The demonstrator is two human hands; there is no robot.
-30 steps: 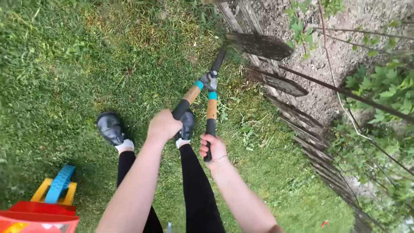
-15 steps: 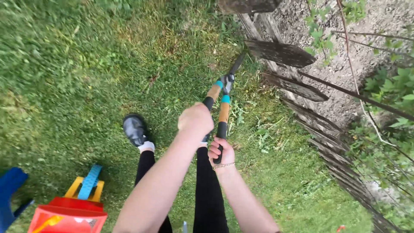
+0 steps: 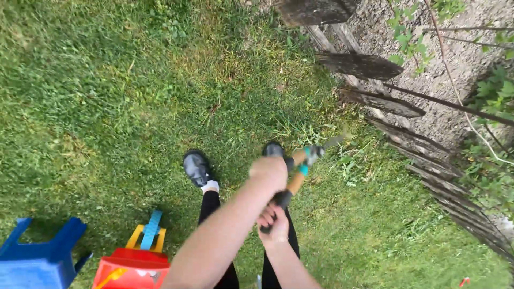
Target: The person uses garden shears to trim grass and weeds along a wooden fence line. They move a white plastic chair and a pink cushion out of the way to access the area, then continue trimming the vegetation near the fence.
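I hold a pair of hedge shears [image 3: 301, 166] with orange handles, teal collars and black grips, its blurred blades pointing right toward the fence. My left hand [image 3: 269, 170] is closed on the upper handle, near the teal collar. Lower down, my right hand [image 3: 274, 223] grips the black end of the other handle. Both arms reach up from the bottom of the view. Below them are my black-trousered legs and black shoes [image 3: 196, 167] on the grass.
A weathered wooden picket fence [image 3: 375, 101] runs diagonally along the right, with bare soil and leafy branches [image 3: 492, 96] behind it. A blue plastic stool [image 3: 40, 259] and a red, yellow and blue plastic toy [image 3: 134, 262] stand on the lawn at bottom left.
The view has swung so the fence sits farther right. The shears have dropped lower and tilted toward the right, and my hands have come closer together.
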